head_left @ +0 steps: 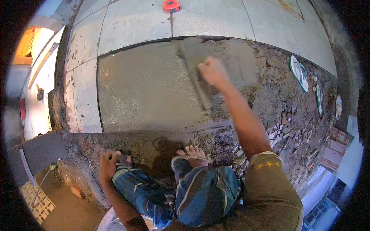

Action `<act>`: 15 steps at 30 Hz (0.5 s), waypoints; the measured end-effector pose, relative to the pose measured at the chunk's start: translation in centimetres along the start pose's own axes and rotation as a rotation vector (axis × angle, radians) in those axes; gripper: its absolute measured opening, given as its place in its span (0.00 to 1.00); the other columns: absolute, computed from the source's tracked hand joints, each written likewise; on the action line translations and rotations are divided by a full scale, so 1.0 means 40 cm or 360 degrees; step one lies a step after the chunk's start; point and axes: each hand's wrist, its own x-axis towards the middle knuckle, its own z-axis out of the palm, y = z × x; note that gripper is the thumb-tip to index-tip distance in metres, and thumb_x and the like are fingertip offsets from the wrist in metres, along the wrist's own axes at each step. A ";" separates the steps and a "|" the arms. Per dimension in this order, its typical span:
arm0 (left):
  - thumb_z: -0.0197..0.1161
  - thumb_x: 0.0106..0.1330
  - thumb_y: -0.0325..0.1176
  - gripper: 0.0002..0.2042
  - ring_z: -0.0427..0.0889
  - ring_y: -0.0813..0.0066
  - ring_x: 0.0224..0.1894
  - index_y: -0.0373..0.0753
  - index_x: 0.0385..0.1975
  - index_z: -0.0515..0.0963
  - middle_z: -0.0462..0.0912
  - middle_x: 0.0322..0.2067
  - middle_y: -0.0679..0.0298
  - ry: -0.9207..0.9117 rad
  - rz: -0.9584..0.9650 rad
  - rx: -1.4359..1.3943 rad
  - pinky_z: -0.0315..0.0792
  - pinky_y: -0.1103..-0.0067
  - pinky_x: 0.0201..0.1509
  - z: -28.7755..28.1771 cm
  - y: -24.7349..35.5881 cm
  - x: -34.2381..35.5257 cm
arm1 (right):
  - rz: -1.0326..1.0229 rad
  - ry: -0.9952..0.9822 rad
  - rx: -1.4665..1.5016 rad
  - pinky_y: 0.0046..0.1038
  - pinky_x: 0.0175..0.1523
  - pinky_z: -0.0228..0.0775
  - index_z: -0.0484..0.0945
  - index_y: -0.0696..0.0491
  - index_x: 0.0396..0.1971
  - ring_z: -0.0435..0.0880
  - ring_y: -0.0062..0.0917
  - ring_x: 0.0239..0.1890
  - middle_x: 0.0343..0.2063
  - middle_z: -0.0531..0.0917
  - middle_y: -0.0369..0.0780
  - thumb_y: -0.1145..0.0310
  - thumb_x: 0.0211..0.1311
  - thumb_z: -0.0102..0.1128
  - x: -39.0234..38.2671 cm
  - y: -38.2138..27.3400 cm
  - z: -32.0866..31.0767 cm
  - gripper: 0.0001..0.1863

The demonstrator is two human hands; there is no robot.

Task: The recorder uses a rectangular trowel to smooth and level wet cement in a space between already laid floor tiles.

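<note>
My right hand (214, 72) is closed round the handle of a long, flat float (195, 82), blurred by motion. The float's blade lies across the wet grey mortar (148, 86), which is smooth and shiny to its left. To its right the mortar is rougher and thins out into bare soil. Over by my left knee, my left hand (109, 164) has its fingers curled, and no tool shows in it. Part of that hand's grip is turned away from view.
Pale floor tiles (133, 27) border the mortar at the far side and left. A red tape measure (171, 5) lies on them. Flip-flops (299, 73) and broken rubble (283, 134) lie on the right. My bare foot (194, 156) stands close to the mortar's near edge.
</note>
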 end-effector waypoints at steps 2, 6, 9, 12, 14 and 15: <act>0.66 0.66 0.43 0.19 0.73 0.70 0.27 0.33 0.24 0.72 0.70 0.20 0.60 -0.0019 0.0039 -0.0009 0.68 0.69 0.33 0.013 0.051 0.006 | -0.0057 -0.0012 -0.0086 0.47 0.51 0.75 0.80 0.59 0.42 0.84 0.49 0.47 0.41 0.85 0.55 0.58 0.63 0.55 -0.010 -0.040 0.028 0.19; 0.66 0.67 0.41 0.19 0.66 0.71 0.25 0.34 0.22 0.69 0.67 0.19 0.60 -0.0001 0.0116 0.0029 0.64 0.71 0.31 0.019 0.076 0.019 | 0.0149 -0.0212 -0.0518 0.50 0.53 0.75 0.75 0.57 0.50 0.84 0.51 0.46 0.43 0.84 0.56 0.58 0.67 0.53 -0.051 -0.001 -0.065 0.20; 0.65 0.67 0.41 0.20 0.66 0.70 0.25 0.34 0.21 0.66 0.67 0.19 0.60 -0.0001 0.0199 -0.0045 0.64 0.70 0.31 0.004 0.039 0.007 | 0.0279 0.0014 -0.0601 0.49 0.54 0.75 0.73 0.55 0.53 0.83 0.51 0.47 0.43 0.83 0.56 0.55 0.69 0.49 -0.071 0.132 -0.173 0.21; 0.64 0.67 0.43 0.18 0.75 0.65 0.28 0.33 0.26 0.72 0.72 0.24 0.57 -0.0178 -0.0054 0.0088 0.69 0.67 0.34 -0.010 -0.038 0.008 | 0.0176 0.0202 -0.0625 0.49 0.54 0.75 0.76 0.54 0.51 0.83 0.51 0.47 0.43 0.84 0.56 0.53 0.69 0.50 -0.081 0.215 -0.160 0.22; 0.65 0.67 0.44 0.19 0.75 0.66 0.27 0.33 0.26 0.72 0.73 0.24 0.58 -0.0098 -0.0030 0.0030 0.69 0.67 0.32 -0.009 -0.047 -0.006 | 0.0056 0.0203 -0.0584 0.49 0.54 0.75 0.77 0.54 0.50 0.83 0.50 0.47 0.43 0.84 0.55 0.52 0.69 0.51 -0.097 0.165 -0.148 0.22; 0.65 0.67 0.45 0.20 0.76 0.67 0.26 0.33 0.25 0.72 0.74 0.23 0.60 -0.0025 -0.0002 -0.0019 0.69 0.68 0.31 -0.014 -0.055 -0.018 | -0.0140 0.0085 -0.0409 0.49 0.54 0.75 0.78 0.54 0.49 0.83 0.50 0.47 0.44 0.84 0.54 0.52 0.69 0.52 -0.100 0.102 -0.139 0.22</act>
